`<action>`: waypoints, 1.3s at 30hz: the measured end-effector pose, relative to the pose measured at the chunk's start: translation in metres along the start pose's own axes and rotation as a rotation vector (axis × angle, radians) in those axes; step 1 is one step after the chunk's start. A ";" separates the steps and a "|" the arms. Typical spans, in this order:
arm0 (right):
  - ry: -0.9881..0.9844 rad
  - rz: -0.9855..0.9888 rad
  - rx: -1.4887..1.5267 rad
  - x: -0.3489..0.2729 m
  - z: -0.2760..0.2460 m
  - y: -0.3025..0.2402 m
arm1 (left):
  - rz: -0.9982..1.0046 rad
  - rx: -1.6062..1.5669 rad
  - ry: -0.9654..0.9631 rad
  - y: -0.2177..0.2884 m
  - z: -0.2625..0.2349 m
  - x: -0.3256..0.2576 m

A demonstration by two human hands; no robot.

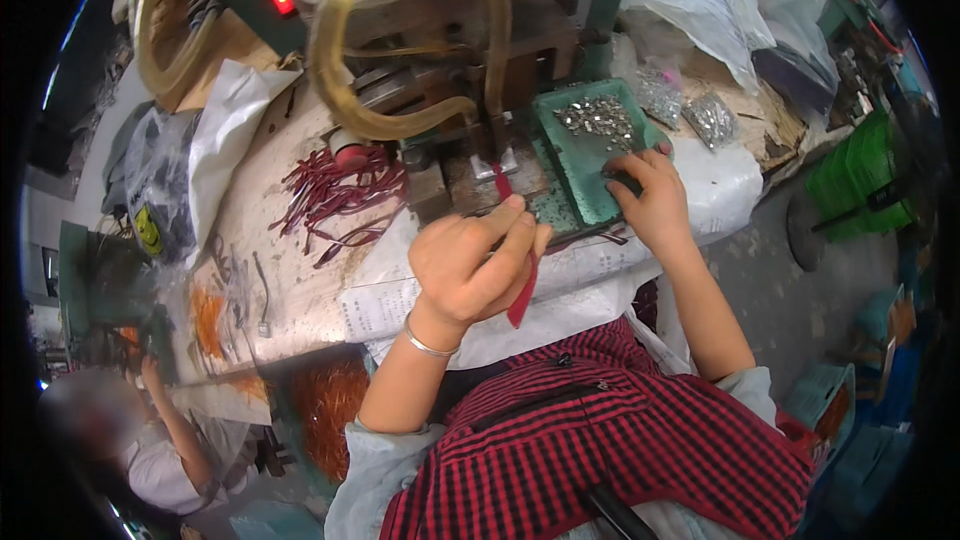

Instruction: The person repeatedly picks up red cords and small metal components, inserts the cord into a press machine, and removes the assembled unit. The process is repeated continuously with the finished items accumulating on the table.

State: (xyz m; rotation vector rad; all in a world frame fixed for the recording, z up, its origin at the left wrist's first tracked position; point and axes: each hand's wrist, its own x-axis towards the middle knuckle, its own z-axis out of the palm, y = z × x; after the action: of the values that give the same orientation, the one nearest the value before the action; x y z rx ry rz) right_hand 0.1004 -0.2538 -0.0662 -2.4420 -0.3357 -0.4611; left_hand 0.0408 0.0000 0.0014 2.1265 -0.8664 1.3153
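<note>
Left hand (468, 265): the red strap (523, 298) is pinched between thumb and fingertips; its lower end is left hanging past the fingers. Its upper end is run forward of this hand to the small metal plate (494, 161) under the press (535, 65). Whether the plate is touched can't be made out.

Right hand (652, 198): held at the near right part of the green tray (588, 178), fingers bent over it. Whether anything is gripped there can't be told; the fingertips are partly hidden. Metal bits (597, 123) are heaped in the tray, just ahead of this hand.

More red straps (335, 190) are piled on the surface (300, 315), ahead and to the left of the left hand. Above that pile, the yellowish hose (325, 55) is looped in front of the press. Two clear bags (711, 121) of metal bits are set beyond the right hand, beside the tray. A metal band (430, 343) is worn on the left wrist.
</note>
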 end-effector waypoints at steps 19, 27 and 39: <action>-0.112 0.219 0.456 0.019 0.046 0.086 | -0.525 0.660 -0.632 -0.111 -0.126 -0.139; 0.007 0.143 0.512 0.025 0.041 0.089 | -0.569 0.465 -0.351 -0.159 -0.119 -0.137; 0.063 -0.028 0.620 0.016 -0.018 -0.083 | -1.124 -0.363 0.367 -0.083 -0.101 -0.086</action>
State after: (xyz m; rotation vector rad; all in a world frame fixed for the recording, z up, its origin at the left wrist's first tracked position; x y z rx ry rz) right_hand 0.0814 -0.1988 -0.0020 -1.8193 -0.4147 -0.3752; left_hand 0.0130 0.1481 -0.0412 1.5441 0.2552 0.7833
